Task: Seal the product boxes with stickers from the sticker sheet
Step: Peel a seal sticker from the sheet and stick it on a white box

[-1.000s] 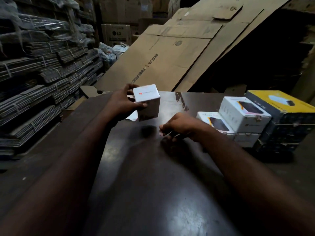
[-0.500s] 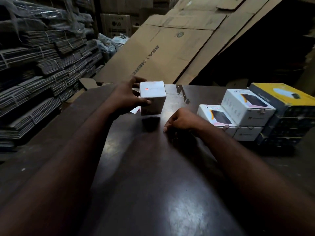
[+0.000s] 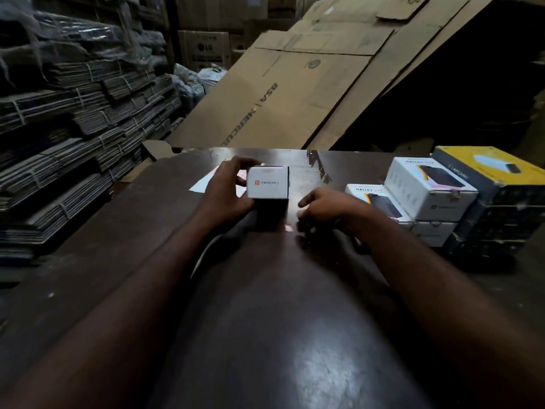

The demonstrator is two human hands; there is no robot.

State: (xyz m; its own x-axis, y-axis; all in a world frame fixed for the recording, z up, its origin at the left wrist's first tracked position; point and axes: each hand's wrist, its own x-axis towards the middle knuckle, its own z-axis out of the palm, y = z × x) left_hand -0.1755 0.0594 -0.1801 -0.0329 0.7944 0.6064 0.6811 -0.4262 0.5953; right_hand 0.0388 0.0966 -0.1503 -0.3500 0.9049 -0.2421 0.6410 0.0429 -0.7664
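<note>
- The table (image 3: pixel 295 335) is dark, glossy wood with dull patches of reflected light.
- The right hand (image 3: pixel 321 209) hovers low over it with its fingers curled; I cannot tell whether they pinch anything. A small pinkish scrap (image 3: pixel 289 228) lies just beside the fingertips.
- The left hand (image 3: pixel 227 190) grips the small white box (image 3: pixel 267 183) mid-table from its left side. The box is smooth card with square edges and a red logo with grey lettering (its near side is in shadow).
- The sticker sheet (image 3: pixel 203 183), pale and flat, lies partly under that hand.
- Stacked product boxes (image 3: pixel 427 187) stand at the right.
- Flattened brown cardboard (image 3: pixel 280 95) leans behind the table.
</note>
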